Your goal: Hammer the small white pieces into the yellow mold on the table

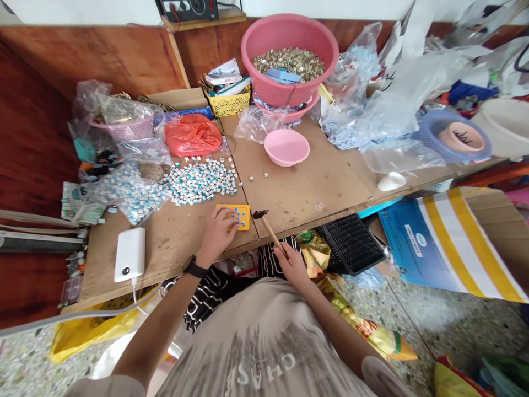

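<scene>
My left hand (217, 231), with a black watch on the wrist, is at the left side of a small yellow tray (247, 225). Its fingers are curled over the tray, and whatever lies between the fingertips is hidden. Small blue-and-white pieces sit in the tray. My right hand (291, 263) is closed round the wooden handle of a small hammer (270, 230). The hammer's dark head lies just right of the tray, over the table. Behind the tray spreads a heap of similar blue-and-white pieces (202, 182).
A pink bowl (287, 149) stands mid-table before a large pink basin (289, 91) of small metallic parts. At left are a white power bank (130, 255) with a cable and a red bag (192, 135). A white cup (391, 181) lies near the right front edge.
</scene>
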Available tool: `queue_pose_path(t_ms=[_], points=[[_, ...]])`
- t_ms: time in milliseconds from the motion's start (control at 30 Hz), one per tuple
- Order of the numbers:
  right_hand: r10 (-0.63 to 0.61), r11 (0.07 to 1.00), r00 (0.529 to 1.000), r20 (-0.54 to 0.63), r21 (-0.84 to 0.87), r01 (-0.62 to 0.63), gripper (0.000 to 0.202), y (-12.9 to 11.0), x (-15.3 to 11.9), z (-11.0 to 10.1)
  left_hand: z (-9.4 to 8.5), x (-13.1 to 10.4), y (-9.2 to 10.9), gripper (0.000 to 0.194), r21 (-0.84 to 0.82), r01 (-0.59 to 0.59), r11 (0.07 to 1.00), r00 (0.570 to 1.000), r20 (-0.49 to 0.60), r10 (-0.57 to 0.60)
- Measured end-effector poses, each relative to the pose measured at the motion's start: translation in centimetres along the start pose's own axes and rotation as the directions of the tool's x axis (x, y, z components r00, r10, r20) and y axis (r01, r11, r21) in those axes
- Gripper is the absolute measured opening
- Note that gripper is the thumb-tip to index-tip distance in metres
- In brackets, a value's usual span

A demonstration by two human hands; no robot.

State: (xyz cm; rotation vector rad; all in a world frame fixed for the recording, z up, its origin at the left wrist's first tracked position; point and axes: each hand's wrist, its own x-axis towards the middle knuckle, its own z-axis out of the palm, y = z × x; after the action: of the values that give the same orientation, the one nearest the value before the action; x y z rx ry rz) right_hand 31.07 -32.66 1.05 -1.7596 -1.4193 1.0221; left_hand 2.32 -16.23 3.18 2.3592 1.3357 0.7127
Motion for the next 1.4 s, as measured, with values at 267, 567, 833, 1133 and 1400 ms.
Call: queue_pose_path(t_ms=[267, 567, 833, 1133, 1400], points=[[-0.022, 1.0, 1.0, -0.005, -0.02, 0.021, 0.053, 0.0, 0.2, 0.0, 0.3, -1.3, -0.3, 0.024, 0.048, 0.114, 0.992, 0.979, -0.176, -0.104], [-0.011, 0.999, 1.0, 0.008, -0.053, 0.012, 0.052, -0.2, 0.4, 0.0, 0.6, -0.6, -1.1, 0.014, 0.018, 0.194, 0.981, 0.966, -0.178, -0.188], [-0.118, 0.984, 0.987, 0.11, -0.122, 0.132, 0.045, -4.4, -0.6, -0.8, 0.1, -0.7, -0.2, 0.015, -0.156, 0.203, 0.967, 0.942, -0.237, -0.236], [-0.044, 0.909, 0.984, 0.171, -0.403, 0.11, 0.031, -4.3, 1.2, 0.8, 0.2, -3.4, 0.6, 0.036, -0.253, 0.237, 0.938, 0.857, -0.4, -0.324], [-0.09, 0.987, 0.995, 0.046, -0.13, 0.096, 0.042, -4.8, 1.4, -1.1, 0.9, -3.8, 0.8, 0.05, -0.262, 0.209, 0.942, 0.879, -0.372, -0.298]])
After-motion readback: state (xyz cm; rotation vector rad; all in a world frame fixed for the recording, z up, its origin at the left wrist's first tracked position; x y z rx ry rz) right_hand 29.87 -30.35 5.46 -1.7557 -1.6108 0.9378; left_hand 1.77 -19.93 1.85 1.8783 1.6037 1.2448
